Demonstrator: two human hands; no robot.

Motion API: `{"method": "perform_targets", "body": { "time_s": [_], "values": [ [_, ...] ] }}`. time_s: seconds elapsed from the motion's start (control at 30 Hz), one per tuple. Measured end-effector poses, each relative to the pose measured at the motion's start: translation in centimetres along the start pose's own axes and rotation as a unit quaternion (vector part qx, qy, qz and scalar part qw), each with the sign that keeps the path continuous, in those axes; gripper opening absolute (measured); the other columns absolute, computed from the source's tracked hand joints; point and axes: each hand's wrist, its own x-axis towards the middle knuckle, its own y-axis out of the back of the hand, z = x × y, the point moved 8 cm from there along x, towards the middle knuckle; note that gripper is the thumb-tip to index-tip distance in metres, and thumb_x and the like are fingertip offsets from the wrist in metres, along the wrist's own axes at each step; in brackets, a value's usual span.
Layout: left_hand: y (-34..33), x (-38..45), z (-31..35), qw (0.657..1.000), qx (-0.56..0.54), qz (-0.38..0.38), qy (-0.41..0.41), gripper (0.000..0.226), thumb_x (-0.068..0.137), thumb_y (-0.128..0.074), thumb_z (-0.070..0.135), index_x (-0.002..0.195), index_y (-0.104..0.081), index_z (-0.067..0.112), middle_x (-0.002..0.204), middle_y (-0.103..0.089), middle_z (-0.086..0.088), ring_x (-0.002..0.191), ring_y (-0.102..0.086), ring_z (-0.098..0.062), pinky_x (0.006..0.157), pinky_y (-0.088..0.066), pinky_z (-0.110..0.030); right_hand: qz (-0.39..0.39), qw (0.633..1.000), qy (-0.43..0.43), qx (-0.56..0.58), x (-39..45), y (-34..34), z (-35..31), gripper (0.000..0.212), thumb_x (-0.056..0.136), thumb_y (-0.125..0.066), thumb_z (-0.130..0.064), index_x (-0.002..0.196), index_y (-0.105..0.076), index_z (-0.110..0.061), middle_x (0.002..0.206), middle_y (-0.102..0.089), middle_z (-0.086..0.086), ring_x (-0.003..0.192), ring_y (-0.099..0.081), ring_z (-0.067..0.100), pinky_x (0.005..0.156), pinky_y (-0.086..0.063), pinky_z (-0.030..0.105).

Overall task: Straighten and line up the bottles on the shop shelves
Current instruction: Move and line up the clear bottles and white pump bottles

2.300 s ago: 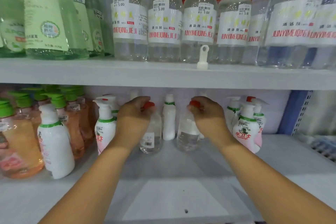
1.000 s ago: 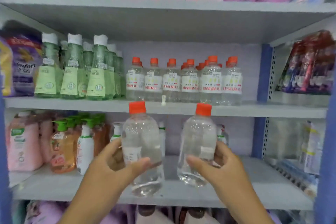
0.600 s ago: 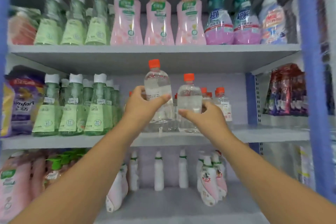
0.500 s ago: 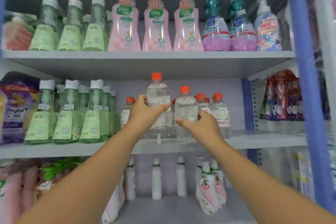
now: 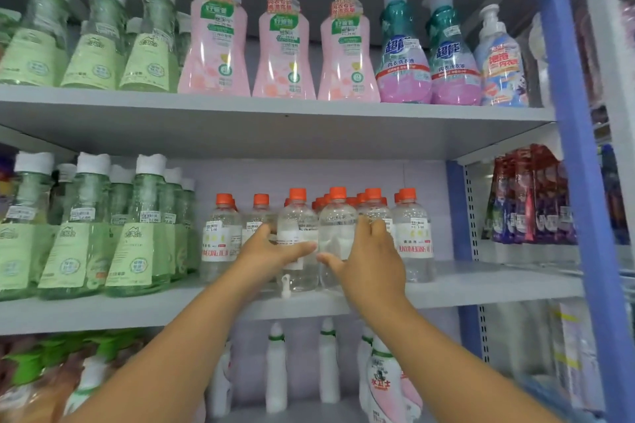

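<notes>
Centrally, left hand (image 5: 271,252): thumb and fingers curled round a clear orange-capped bottle (image 5: 297,237), gripped at label height. Right hand (image 5: 369,261): wrapped round a second clear orange-capped bottle (image 5: 336,233), thumb in front, fingers over its right side. Both bottles: upright, side by side and touching or nearly so, bases on the front part of the middle shelf (image 5: 481,288). Small white plastic hook (image 5: 285,285): on the shelf edge just before the left-hand bottle. Row of matching clear bottles (image 5: 412,237): orange caps, white labels with red lettering, standing beside and behind the held pair. Green bottles with white caps (image 5: 137,233): left end of the same shelf, several rows deep. Top shelf (image 5: 275,113): more green bottles, three pink bottles (image 5: 281,51), two teal-topped purple bottles (image 5: 429,55), one pump bottle. Lower shelf: slim white bottles (image 5: 276,371) with green collars, orange bottles at far left, blurred. Blue upright post (image 5: 577,165): right of the bay.
</notes>
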Motion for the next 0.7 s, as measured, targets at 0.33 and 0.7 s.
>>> {"method": "perform_targets", "body": {
  "time_s": [0.33, 0.7],
  "values": [
    [0.1, -0.5, 0.3, 0.995, 0.089, 0.022, -0.033, 0.063, 0.072, -0.076, 0.068, 0.119, -0.055, 0.033, 0.103, -0.066, 0.011, 0.09, -0.064, -0.008, 0.069, -0.052, -0.028, -0.023, 0.984, 0.048, -0.17, 2.6, 0.9, -0.9, 0.088, 0.078, -0.045, -0.088, 0.121, -0.056, -0.012, 0.111, -0.063, 0.003, 0.095, -0.065, 0.02, 0.072, -0.054, 0.031],
    [-0.1, 0.4, -1.6, 0.998, -0.035, -0.046, -0.016, 0.041, 0.084, -0.079, 0.036, 0.122, -0.063, 0.03, 0.104, -0.076, 0.008, 0.089, -0.075, -0.013, 0.08, -0.062, -0.037, -0.221, 0.966, 0.1, 0.085, 11.5, 2.5, -1.0, 0.049, 0.101, -0.056, -0.045, 0.143, -0.058, -0.019, 0.141, -0.062, 0.0, 0.129, -0.057, 0.021, 0.101, -0.04, 0.03]
  ]
}}
